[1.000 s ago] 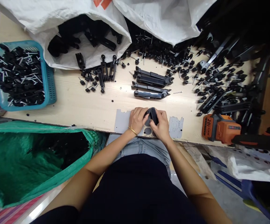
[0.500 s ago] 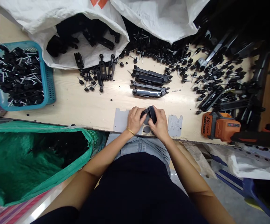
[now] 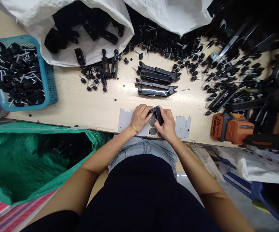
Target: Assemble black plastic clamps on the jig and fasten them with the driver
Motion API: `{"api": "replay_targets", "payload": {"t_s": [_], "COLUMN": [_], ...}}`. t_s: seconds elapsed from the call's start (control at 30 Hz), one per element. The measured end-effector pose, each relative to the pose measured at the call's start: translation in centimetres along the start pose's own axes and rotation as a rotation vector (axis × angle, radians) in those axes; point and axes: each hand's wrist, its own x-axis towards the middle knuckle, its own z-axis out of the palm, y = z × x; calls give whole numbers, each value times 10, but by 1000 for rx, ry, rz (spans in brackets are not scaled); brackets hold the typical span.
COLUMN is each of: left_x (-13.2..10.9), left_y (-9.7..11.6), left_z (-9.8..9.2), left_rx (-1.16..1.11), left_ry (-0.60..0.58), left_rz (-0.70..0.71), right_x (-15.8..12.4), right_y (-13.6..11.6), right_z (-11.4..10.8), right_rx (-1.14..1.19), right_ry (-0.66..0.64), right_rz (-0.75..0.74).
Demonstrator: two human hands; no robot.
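My left hand (image 3: 140, 118) and my right hand (image 3: 167, 124) meet at the near edge of the wooden table (image 3: 93, 106). Both are closed on one small black plastic part (image 3: 158, 115), held just above a grey metal plate (image 3: 126, 120) with round holes. The left fingers pinch its left end and the right hand wraps its body. A thin gold bracelet sits on my left wrist. Just beyond the hands lie assembled black hinged pieces (image 3: 156, 81) in a short stack of rows.
A blue basket (image 3: 50, 83) of black knobs with pins stands at the far left. White sacks (image 3: 86, 56) of black parts lie at the back. Loose knobs and brackets (image 3: 228, 83) cover the right side. An orange cordless driver (image 3: 231, 129) rests front right; a green sack (image 3: 33, 161) hangs front left.
The hands stay together on the black part, turning it slightly. The view has shifted a little, so the table items sit marginally higher and to the right.
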Motion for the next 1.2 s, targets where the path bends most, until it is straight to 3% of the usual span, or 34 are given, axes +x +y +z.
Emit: {"api": "replay_targets", "payload": {"t_s": [0.13, 0.3, 0.47, 0.63, 0.87, 1.07, 1.2], "left_x": [1, 11, 12, 5, -4, 5, 4], "left_y": [0, -9, -2, -4, 19, 9, 13], "left_z": [0, -3, 4, -5, 11, 6, 7], "left_rx": [14, -68, -76, -61, -70, -93, -60], "left_ry": [45, -84, 49, 2, 150, 97, 177], "left_rz": [-55, 113, -28, 38, -283, -3, -86], "right_x": [0, 1, 0, -1, -2, 0, -1], "right_y": [0, 0, -1, -2, 1, 4, 3], "right_z": [2, 3, 6, 7, 6, 6, 7], "right_rx": [7, -16, -30, -30, -19, -40, -41], "right_ry": [2, 13, 32, 8, -4, 24, 25], "right_rz": [-30, -38, -35, -9, -66, -93, -84]}}
